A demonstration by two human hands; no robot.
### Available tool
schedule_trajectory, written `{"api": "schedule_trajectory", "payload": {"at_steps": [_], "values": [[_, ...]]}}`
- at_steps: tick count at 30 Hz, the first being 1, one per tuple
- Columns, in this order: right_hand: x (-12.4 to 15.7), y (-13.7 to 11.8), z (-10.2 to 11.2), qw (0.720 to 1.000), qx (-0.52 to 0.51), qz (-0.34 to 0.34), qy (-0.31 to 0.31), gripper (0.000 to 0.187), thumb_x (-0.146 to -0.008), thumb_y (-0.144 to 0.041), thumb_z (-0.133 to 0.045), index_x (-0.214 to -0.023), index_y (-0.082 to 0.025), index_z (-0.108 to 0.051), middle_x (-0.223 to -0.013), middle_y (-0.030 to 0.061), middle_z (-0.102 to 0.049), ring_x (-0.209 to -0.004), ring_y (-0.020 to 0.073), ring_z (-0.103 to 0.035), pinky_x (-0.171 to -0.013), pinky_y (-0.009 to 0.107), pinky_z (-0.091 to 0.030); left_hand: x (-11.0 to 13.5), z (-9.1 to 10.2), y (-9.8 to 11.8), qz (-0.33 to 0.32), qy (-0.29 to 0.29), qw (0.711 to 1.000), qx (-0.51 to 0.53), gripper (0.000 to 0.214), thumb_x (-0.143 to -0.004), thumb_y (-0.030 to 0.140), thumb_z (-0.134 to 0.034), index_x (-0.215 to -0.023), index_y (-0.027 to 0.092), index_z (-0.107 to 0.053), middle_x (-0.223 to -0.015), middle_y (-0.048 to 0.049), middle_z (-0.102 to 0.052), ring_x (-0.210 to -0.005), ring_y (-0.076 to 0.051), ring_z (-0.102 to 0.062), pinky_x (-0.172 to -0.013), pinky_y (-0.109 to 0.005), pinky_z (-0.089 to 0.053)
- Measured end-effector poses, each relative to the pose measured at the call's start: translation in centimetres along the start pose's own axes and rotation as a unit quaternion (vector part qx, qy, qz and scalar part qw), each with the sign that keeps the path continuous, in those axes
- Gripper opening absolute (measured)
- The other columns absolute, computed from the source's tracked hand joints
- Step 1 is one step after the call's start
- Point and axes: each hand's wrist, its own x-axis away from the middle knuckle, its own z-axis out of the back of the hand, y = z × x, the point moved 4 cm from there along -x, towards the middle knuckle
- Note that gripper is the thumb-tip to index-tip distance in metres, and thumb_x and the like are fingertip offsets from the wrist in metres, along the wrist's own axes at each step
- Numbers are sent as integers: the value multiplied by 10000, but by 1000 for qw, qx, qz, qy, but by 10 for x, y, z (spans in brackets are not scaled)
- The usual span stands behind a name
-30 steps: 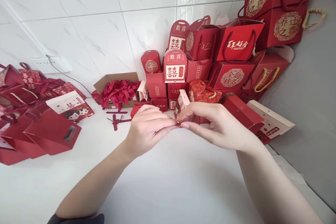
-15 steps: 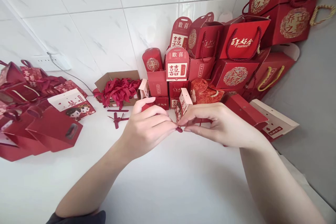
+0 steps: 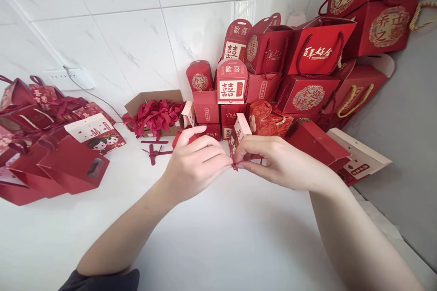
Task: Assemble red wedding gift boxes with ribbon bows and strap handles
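Between my fingertips is a small piece of dark red ribbon, mostly hidden by the fingers. My left hand pinches it from the left, its index finger lifted away from the others. From the right, my right hand pinches the same ribbon between thumb and fingers. Just behind the fingertips stands a small red and cream box, partly covered by my right hand. Left of my left hand, a few ribbon strips, one crossed like a bow, lie on the white table.
An open cardboard box full of red ribbon stands against the tiled wall. Red gift boxes are stacked at the back right. More red boxes stand at the left, beside a box printed with cartoon faces.
My right hand has closed in on the ribbon, and the fingertips of both hands now meet at it. Less of the ribbon shows. The view has shifted slightly.
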Motion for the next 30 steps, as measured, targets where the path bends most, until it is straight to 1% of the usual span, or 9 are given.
{"api": "schedule_trajectory", "payload": {"at_steps": [4,7,10,13,17,20,22,26,30], "values": [[2,-5,5,994,84,19,67,80,-960,-158,-508,-930,-187,-576,-906,29,-633,-804,151,-585,-718,272,-468,1,1,-6,156,15,987,39,70,-863,190,-652,-881,177,-585,-846,-13,-636,-757,-145,-588,-740,-330,-435],[3,-11,4,980,161,44,108,69,-936,-150,-521,-882,-178,-555,-873,37,-618,-742,154,-568,-660,278,-456,3,-7,-6,253,-92,947,173,112,-931,258,-563,-856,178,-540,-796,7,-577,-717,-125,-533,-681,-290,-412],[2,-16,-1,963,225,76,129,102,-919,-123,-515,-836,-171,-549,-809,34,-601,-683,148,-545,-617,281,-442,3,-15,1,271,-169,905,281,193,-982,268,-464,-808,184,-482,-744,21,-524,-684,-116,-484,-650,-276,-381],[2,-18,-6,951,250,101,152,127,-921,-97,-494,-830,-160,-556,-780,39,-596,-685,153,-542,-636,294,-455,5,-20,4,285,-170,883,332,219,-1001,249,-400,-793,187,-430,-735,20,-482,-657,-116,-435,-624,-281,-349],[0,-13,-7,974,142,95,151,92,-907,-85,-529,-920,-165,-573,-880,38,-615,-759,142,-569,-701,279,-494,7,-24,4,309,-147,865,367,246,-1023,234,-312,-816,187,-437,-770,4,-491,-706,-127,-451,-659,-285,-363],[-2,-6,-5,984,45,75,153,97,-906,-110,-570,-959,-190,-584,-910,16,-617,-751,120,-562,-706,258,-500,9,-25,3,317,-137,866,362,258,-1027,243,-296,-802,193,-412,-755,9,-488,-691,-125,-445,-642,-285,-354],[-3,-3,-4,984,25,65,165,77,-911,-135,-586,-955,-197,-596,-897,7,-623,-740,117,-561,-723,264,-504,9,-26,2,320,-142,880,323,247,-1020,239,-308,-787,198,-376,-720,21,-463,-647,-122,-415,-608,-285,-329],[-5,1,-9,982,36,45,180,47,-919,-165,-587,-947,-197,-609,-906,16,-640,-752,130,-585,-692,267,-504,9,-27,1,290,-140,929,182,225,-974,185,-356,-755,202,-306,-668,36,-415,-591,-121,-360,-595,-295,-293],[-5,0,-12,979,75,37,184,51,-925,-162,-552,-913,-189,-593,-892,32,-637,-764,148,-589,-692,281,-502,9,-27,2,268,-130,949,103,188,-947,179,-386,-761,200,-363,-652,37,-457,-572,-122,-399,-598,-298,-314]]}}
